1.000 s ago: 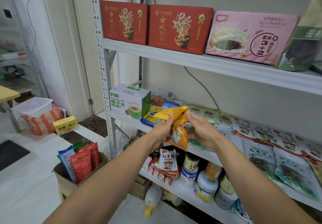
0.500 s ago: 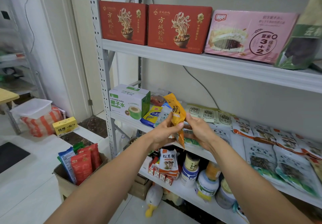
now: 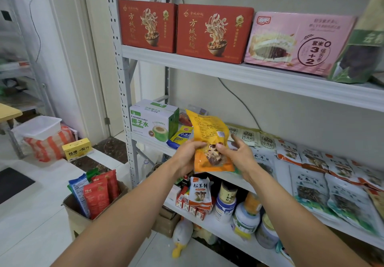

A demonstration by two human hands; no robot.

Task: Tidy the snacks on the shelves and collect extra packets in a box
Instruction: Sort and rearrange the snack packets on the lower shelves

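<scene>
Where the floor meets the shelving at the far left, a cardboard box [image 3: 76,217] is seen, with red packets [image 3: 96,198] and a blue packet [image 3: 78,192] stood upright in it. Further right, a white and green coconut water carton [image 3: 151,121] is set at the left end of the middle shelf [image 3: 149,141]. Just in front of that shelf, an orange snack packet [image 3: 209,138] is held upright between both hands. Its lower left edge is gripped by the left hand [image 3: 186,154], thumb laid on the front. Its lower right edge is pinched by the thumb of the right hand [image 3: 239,158], fingers behind. Further right, flat packets [image 3: 307,185] are laid in overlapping rows on the same shelf.
</scene>
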